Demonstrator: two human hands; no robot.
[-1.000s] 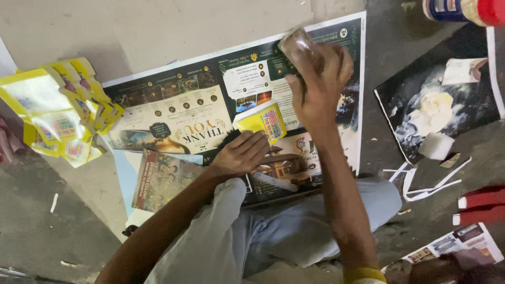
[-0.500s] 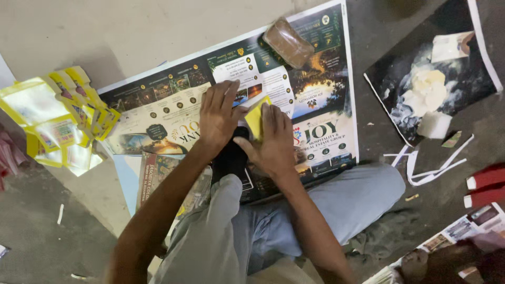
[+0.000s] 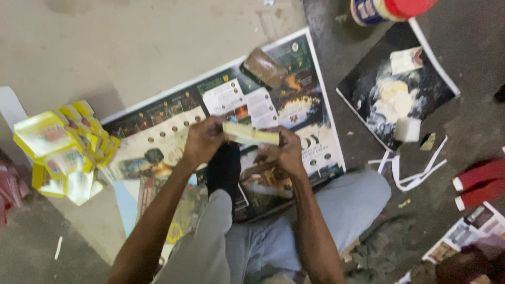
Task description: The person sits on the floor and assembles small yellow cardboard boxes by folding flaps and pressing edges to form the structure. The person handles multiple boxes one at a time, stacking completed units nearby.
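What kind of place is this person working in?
Probably an informal floor workspace for hand-folding small cartons, at home or in a small workshop. The person sits on a bare concrete floor with a printed poster as a mat, a pile of yellow cartons beside them, and paper strips scattered about.

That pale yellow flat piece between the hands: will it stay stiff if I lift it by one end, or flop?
The pale yellow piece looks like thin card, held flat between the left hand and right hand with no visible sag, so it probably stays fairly stiff. It seems light for its size. Being thin, it would likely crease if pinched hard.
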